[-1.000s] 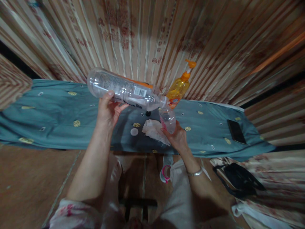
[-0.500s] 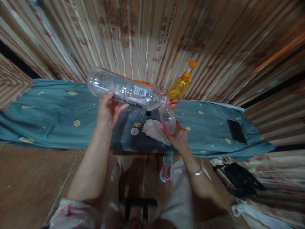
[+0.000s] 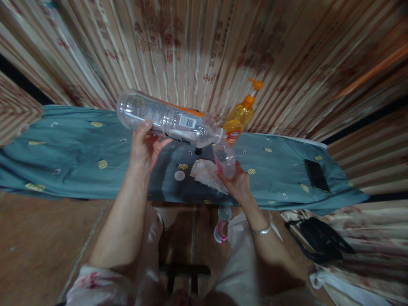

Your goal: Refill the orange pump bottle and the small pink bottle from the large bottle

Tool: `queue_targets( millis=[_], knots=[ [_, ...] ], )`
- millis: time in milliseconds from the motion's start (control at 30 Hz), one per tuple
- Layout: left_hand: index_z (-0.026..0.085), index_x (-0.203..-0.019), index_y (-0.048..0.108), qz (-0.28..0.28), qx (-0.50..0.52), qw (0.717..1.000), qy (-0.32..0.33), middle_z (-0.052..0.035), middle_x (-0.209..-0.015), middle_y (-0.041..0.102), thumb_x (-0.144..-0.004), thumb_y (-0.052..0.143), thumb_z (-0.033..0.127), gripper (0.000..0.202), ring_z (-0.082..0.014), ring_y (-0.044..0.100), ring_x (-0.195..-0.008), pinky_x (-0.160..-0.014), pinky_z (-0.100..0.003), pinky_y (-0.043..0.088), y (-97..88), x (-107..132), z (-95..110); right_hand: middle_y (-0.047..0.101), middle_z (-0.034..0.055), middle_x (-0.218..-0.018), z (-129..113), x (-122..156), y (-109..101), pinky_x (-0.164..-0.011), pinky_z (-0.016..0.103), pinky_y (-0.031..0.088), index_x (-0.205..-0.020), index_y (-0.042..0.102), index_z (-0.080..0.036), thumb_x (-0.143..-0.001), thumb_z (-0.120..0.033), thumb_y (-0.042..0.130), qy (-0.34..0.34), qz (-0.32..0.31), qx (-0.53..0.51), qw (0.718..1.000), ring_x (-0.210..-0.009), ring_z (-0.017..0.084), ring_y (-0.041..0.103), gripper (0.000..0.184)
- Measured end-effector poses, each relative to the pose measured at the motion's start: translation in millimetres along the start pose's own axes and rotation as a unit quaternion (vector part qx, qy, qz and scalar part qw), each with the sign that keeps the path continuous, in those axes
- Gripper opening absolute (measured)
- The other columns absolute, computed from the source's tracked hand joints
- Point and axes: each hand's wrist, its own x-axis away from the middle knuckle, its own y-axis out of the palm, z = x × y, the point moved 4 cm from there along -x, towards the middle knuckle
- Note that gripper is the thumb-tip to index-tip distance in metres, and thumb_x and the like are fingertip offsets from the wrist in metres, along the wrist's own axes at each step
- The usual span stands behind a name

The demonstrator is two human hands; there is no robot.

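Over a teal-clothed worktop (image 3: 76,148), your left hand (image 3: 144,146) holds a large clear plastic bottle (image 3: 156,117) tilted, neck to neck with a small clear plastic bottle (image 3: 227,159) gripped in your right hand (image 3: 238,182), apparently mid-pour, likely needing steady alignment next.

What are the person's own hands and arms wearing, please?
The left hand and right hand are ungloved. A silvery bangle circles the right wrist. The left forearm is bare up to a pale sleeve with pinkish-red markings.
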Motion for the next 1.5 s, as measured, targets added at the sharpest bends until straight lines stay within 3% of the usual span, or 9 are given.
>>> queue_targets(
  millis=[267,533,800,1133,1333,1500],
  knots=[
    [0.031,-0.086,0.069,-0.007,-0.011,1.000,-0.008,0.0025,-0.082,0.070,-0.057,0.089,0.042,0.037,-0.0208,0.067,-0.082,-0.077,-0.040,0.063,-0.6,-0.7,-0.7,0.081,0.0212,-0.105,-2.1,0.1,-2.3,-0.083,0.050,0.062,-0.131,0.062,-0.013,-0.083,-0.077,0.066,0.002,-0.007,-0.008,1.000,-0.095,0.039,0.079,0.080],
    [0.034,-0.087,0.068,-0.025,-0.029,0.999,-0.002,0.0017,-0.083,0.073,-0.060,0.089,0.043,0.036,-0.0270,0.072,-0.101,-0.081,-0.041,0.063,-3.4,-3.0,-1.6,0.081,0.0216,-0.103,-3.1,0.1,-2.2,-0.082,0.050,0.062,-0.131,0.062,-0.012,-0.083,-0.073,0.068,0.000,-0.003,-0.004,1.000,-0.094,0.040,0.079,0.079],
    [0.029,-0.085,0.070,0.009,0.005,1.000,-0.008,0.0023,-0.082,0.072,-0.053,0.090,0.041,0.040,-0.0216,0.067,-0.083,-0.077,-0.039,0.063,2.1,1.4,0.2,0.082,0.0215,-0.105,-2.8,0.4,-2.7,-0.082,0.050,0.062,-0.131,0.062,-0.012,-0.083,-0.075,0.067,-0.001,-0.004,-0.009,1.000,-0.095,0.040,0.079,0.079],
    [0.030,-0.088,0.067,-0.012,-0.005,1.000,-0.017,0.0032,-0.084,0.072,-0.055,0.090,0.041,0.042,-0.0236,0.069,-0.098,-0.086,-0.041,0.059,-2.3,-1.9,-0.8,0.082,0.0223,-0.105,-2.2,0.0,-3.4,-0.080,0.050,0.062,-0.134,0.062,-0.011,-0.081,-0.075,0.067,0.002,-0.001,-0.012,1.000,-0.095,0.040,0.079,0.083],
    [0.032,-0.086,0.068,-0.016,-0.016,1.000,-0.016,0.0009,-0.084,0.074,-0.056,0.090,0.043,0.039,-0.0264,0.071,-0.096,-0.082,-0.039,0.062,-3.1,-2.7,-1.6,0.082,0.0220,-0.104,-2.0,1.1,-2.4,-0.079,0.047,0.062,-0.133,0.061,-0.011,-0.084,-0.071,0.068,-0.001,0.001,0.005,1.000,-0.094,0.038,0.080,0.077],
    [0.028,-0.087,0.070,-0.004,0.018,1.000,-0.009,0.0012,-0.084,0.073,-0.054,0.092,0.039,0.042,-0.0216,0.068,-0.085,-0.082,-0.040,0.063,-2.5,-3.2,-2.0,0.082,0.0223,-0.106,-2.4,0.7,-1.9,-0.080,0.044,0.061,-0.132,0.061,-0.009,-0.085,-0.072,0.068,-0.015,0.008,0.010,1.000,-0.095,0.038,0.080,0.078]
  ],
)
